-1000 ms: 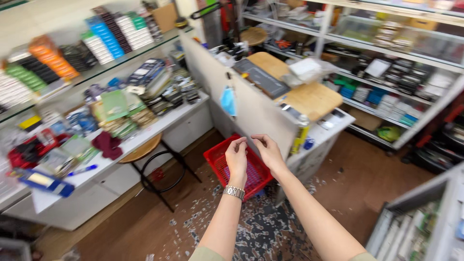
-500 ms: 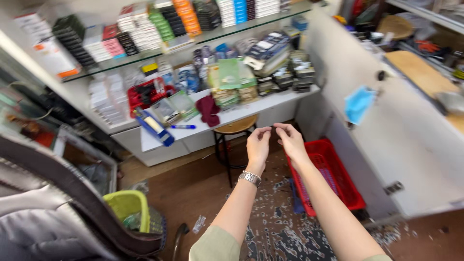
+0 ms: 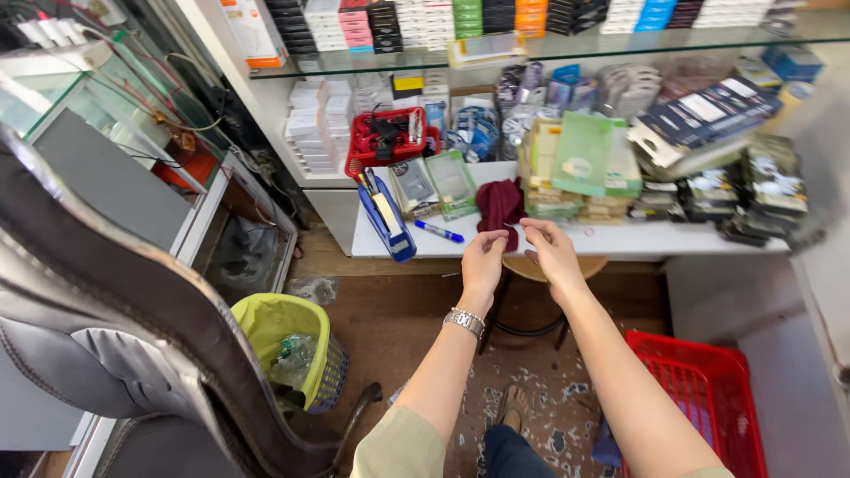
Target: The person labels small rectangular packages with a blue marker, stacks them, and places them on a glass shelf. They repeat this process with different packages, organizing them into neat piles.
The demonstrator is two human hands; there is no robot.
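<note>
Left hand [image 3: 483,262] and right hand [image 3: 551,252] close together at frame centre, fingertips pinched on something too small to tell, just below maroon cloth [image 3: 500,206] on white desk [image 3: 620,241].

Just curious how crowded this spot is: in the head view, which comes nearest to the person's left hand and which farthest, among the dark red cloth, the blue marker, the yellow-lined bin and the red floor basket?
From the left hand:
1. Dark red cloth, just above it on the counter.
2. Blue marker, to its left on the counter.
3. Yellow-lined bin, lower left on the floor.
4. Red floor basket, lower right.
</note>
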